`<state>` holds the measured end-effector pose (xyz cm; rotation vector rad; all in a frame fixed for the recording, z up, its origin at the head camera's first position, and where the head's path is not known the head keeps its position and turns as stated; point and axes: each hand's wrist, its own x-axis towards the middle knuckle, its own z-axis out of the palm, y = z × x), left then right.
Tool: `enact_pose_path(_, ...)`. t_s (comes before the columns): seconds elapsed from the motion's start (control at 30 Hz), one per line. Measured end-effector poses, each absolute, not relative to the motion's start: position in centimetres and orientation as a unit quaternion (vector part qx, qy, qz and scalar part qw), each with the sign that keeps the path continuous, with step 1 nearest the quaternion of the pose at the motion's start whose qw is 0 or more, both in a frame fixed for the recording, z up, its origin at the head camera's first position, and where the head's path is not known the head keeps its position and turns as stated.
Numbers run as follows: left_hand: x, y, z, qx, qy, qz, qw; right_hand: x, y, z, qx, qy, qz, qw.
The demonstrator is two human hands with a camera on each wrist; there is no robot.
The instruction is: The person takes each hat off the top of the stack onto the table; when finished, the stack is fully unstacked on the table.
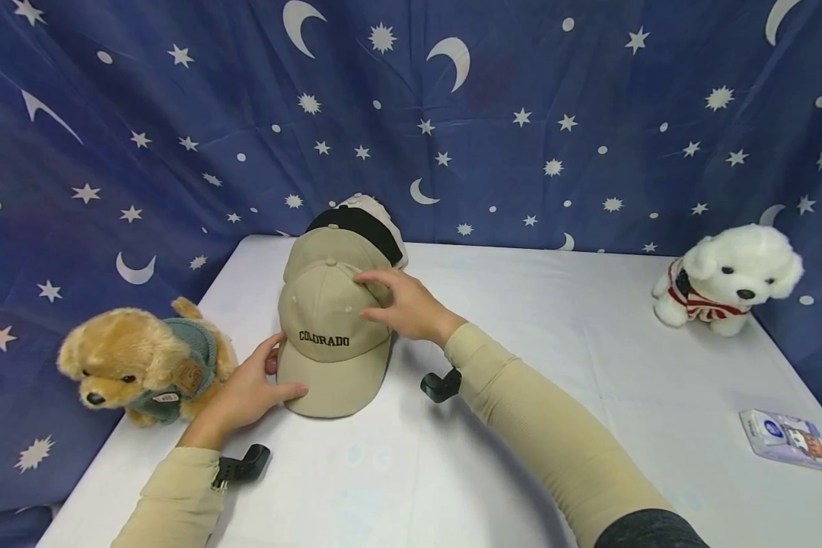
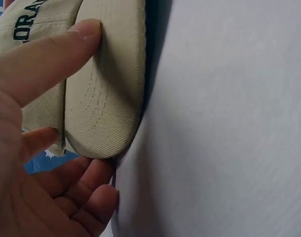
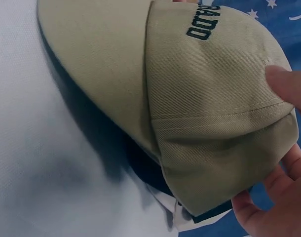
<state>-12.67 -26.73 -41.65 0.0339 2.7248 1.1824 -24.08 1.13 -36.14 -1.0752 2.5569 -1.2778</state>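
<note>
A beige baseball cap [image 1: 329,312] with COLORADO in dark letters lies at the front of an overlapping row of caps, brim toward me. My left hand [image 1: 250,392] grips the left side of its brim [image 2: 108,74], thumb on top and fingers curled at the edge. On the other side, my right hand [image 1: 414,304] holds the crown [image 3: 214,84], its thumb on the front fabric and fingers round the lower back edge. Behind come a second beige cap [image 1: 339,242], a black cap [image 1: 356,221] and a pale cap [image 1: 370,204], all partly hidden.
A tan plush dog [image 1: 126,354] in a teal garment sits left of the caps. A white plush dog [image 1: 743,266] stands at the far right, with a purple packet [image 1: 788,439] nearer me on the white table [image 1: 520,289]. A blue starry cloth [image 1: 507,190] hangs behind.
</note>
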Motion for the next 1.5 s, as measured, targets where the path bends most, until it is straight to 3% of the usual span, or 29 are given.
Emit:
enact_pose_path(0.5,-12.4,-26.1,-40.5,0.037,0.904,0.416,0.091,-23.1,2.4,-34.7,-0.358,0.822,-0.442,0.028)
enact_pose_path(1.13,-12.6,-22.7,-39.1,0.064,0.891,0.441,0.09,-22.0,7.1,-32.5,-0.335,0.795,-0.501,0.063)
enact_pose_path(1.5,-12.9,-21.0,-38.9,0.086,0.834,0.53,0.125,-21.3,9.6,-31.6,-0.331,0.785,-0.52,0.053)
